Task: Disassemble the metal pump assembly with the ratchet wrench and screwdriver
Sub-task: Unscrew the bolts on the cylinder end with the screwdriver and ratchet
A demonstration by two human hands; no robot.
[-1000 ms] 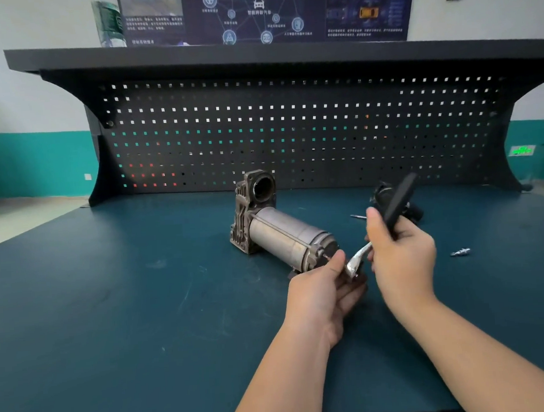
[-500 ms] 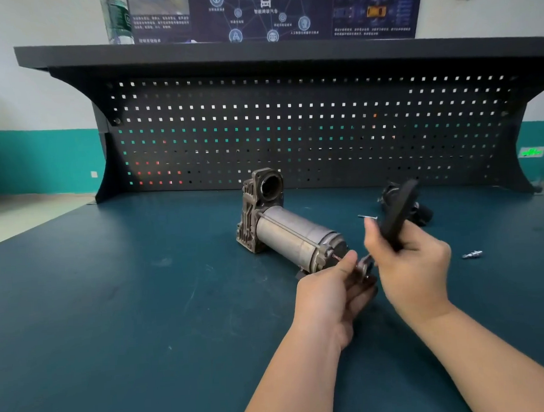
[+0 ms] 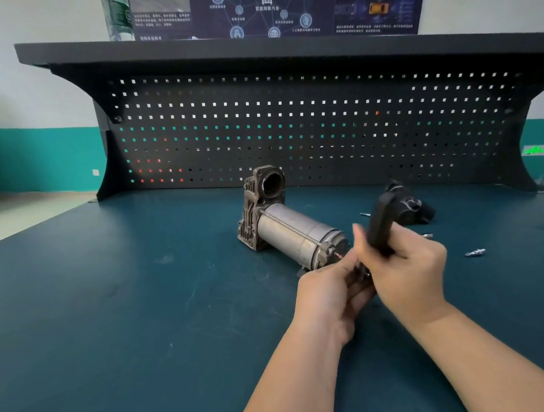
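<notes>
The metal pump assembly point(image 3: 292, 228) lies on its side on the blue bench top point(image 3: 110, 295), its cast housing at the far end and its cylinder pointing toward me. My right hand point(image 3: 405, 267) grips the black handle of the ratchet wrench point(image 3: 381, 221), which stands nearly upright. The wrench head is mostly hidden between my hands at the cylinder's near end. My left hand point(image 3: 329, 298) pinches the wrench head there with thumb and fingers curled round it.
A black removed part point(image 3: 409, 208) lies behind my right hand. Loose bolts lie nearby: one point(image 3: 475, 252) to the right, another point(image 3: 365, 214) further back. A black pegboard point(image 3: 291, 128) closes the back of the bench under a shelf.
My right hand has swung the ratchet handle leftward and more upright, closing against my left hand. The shiny wrench neck seen earlier is now covered by my hands.
</notes>
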